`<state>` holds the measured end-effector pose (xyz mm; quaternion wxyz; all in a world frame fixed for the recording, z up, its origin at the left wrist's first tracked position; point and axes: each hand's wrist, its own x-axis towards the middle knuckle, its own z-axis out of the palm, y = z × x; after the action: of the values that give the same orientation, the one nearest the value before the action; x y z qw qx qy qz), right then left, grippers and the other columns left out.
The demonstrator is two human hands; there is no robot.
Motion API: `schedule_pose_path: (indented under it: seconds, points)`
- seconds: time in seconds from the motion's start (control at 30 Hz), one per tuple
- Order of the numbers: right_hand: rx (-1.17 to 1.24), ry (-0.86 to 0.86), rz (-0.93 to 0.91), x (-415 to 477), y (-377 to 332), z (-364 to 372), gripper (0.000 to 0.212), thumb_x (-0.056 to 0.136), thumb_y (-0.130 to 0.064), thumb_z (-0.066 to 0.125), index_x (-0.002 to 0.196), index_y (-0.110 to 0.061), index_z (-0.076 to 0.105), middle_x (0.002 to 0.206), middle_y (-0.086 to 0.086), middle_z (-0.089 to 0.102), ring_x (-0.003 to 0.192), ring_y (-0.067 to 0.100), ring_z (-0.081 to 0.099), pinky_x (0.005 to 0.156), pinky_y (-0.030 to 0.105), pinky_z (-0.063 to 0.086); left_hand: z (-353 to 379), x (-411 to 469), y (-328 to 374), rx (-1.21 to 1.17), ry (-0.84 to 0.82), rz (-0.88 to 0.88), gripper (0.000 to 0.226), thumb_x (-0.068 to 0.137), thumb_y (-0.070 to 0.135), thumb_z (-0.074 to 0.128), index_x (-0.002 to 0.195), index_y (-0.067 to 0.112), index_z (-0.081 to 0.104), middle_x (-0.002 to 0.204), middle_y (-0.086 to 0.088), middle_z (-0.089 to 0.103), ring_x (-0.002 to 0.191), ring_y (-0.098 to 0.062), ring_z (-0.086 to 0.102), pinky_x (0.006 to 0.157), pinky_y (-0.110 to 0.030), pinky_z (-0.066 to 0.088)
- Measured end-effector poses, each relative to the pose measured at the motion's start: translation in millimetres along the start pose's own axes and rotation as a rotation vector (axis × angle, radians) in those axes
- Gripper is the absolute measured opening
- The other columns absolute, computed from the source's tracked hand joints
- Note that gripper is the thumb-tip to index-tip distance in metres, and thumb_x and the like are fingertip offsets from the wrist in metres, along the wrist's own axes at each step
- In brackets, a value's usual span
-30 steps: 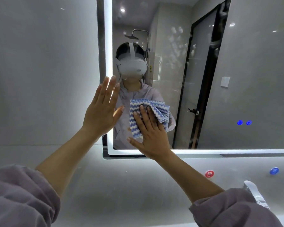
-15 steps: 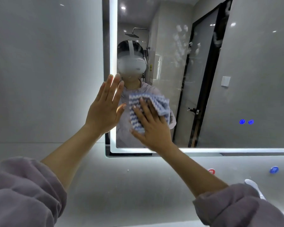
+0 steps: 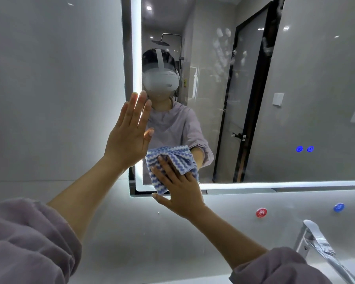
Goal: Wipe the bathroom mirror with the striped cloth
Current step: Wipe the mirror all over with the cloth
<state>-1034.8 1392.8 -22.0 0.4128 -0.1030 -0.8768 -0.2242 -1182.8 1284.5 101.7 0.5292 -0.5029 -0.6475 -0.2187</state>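
The left hand [image 3: 129, 136] stays where it was half a second ago, fingers straight and together, palm flat at the lit left edge of the bathroom mirror [image 3: 316, 99]; it seems to touch the glass, though the contact itself is hidden.

Just right of it, the striped cloth [image 3: 172, 158] has dropped from mid-height to the mirror's lower left corner, and its bottom fold now crosses the glowing lower border. The right hand [image 3: 178, 191] has come down with it and presses the blue-and-white cloth against the glass with spread, nearly straight fingers.

Smudged handprints [image 3: 221, 48] mark the glass higher up. Below the mirror, a round red sticker [image 3: 261, 212] reads "热". Two small blue lit icons [image 3: 304, 149] glow on the glass. A blue sticker [image 3: 338, 207] sits further right, its character too blurred to read.
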Motion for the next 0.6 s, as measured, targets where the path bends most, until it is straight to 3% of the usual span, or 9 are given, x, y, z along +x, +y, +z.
schedule_pose_path:
  seconds: [0.17, 0.27, 0.33, 0.5, 0.6]
  points:
    - [0.039, -0.081, -0.048, -2.4, 5.5, 0.0, 0.069, 0.092, -0.063, 0.036, 0.150, -0.030, 0.020, 0.158, -0.005, 0.013, 0.145, 0.018, 0.018, 0.118, 0.042, 0.019, -0.6, -0.6, -0.5, 0.009, -0.007, 0.004, 0.064, 0.099, 0.034, 0.037, 0.150, 0.005, 0.012, 0.159, -0.014, 0.006, 0.147, -0.029, -0.001, 0.121, -0.035, -0.001]
    - [0.005, -0.077, -0.069, 7.1, 18.6, -10.3, 0.063, 0.094, -0.060, 0.031, 0.150, -0.031, 0.022, 0.158, -0.006, 0.012, 0.146, 0.013, 0.007, 0.119, 0.036, -0.001, -2.9, -0.4, -1.3, -0.009, -0.012, 0.016, 0.064, 0.099, 0.033, 0.038, 0.150, 0.004, 0.012, 0.159, -0.016, 0.006, 0.147, -0.030, 0.000, 0.121, -0.038, 0.002]
    - [-0.041, -0.065, -0.055, 18.1, 32.4, -21.1, 0.061, 0.095, -0.059, 0.028, 0.149, -0.030, 0.023, 0.158, -0.005, 0.012, 0.146, 0.015, 0.010, 0.118, 0.036, -0.007, -4.0, -0.4, -0.7, -0.023, -0.010, 0.025, 0.064, 0.099, 0.033, 0.039, 0.150, 0.003, 0.014, 0.158, -0.017, 0.007, 0.147, -0.032, 0.001, 0.121, -0.040, 0.005]
    - [-0.071, -0.029, 0.053, 55.0, 70.5, -53.4, 0.062, 0.095, -0.059, 0.011, 0.148, -0.027, 0.010, 0.157, 0.001, 0.005, 0.146, 0.023, 0.009, 0.118, 0.046, 0.003, -6.7, -0.5, 2.0, -0.003, -0.029, 0.018, 0.063, 0.099, 0.031, 0.040, 0.149, 0.002, 0.015, 0.158, -0.019, 0.008, 0.147, -0.034, 0.002, 0.120, -0.043, 0.009]
    - [-0.107, 0.039, 0.109, 73.0, 94.8, -70.3, 0.061, 0.095, -0.056, 0.015, 0.148, -0.026, 0.006, 0.157, 0.001, 0.002, 0.145, 0.022, 0.003, 0.118, 0.048, 0.002, -8.8, -0.5, 3.0, -0.001, -0.051, 0.012, 0.065, 0.099, 0.033, 0.038, 0.150, 0.003, 0.013, 0.158, -0.018, 0.007, 0.147, -0.033, 0.001, 0.120, -0.044, 0.010]
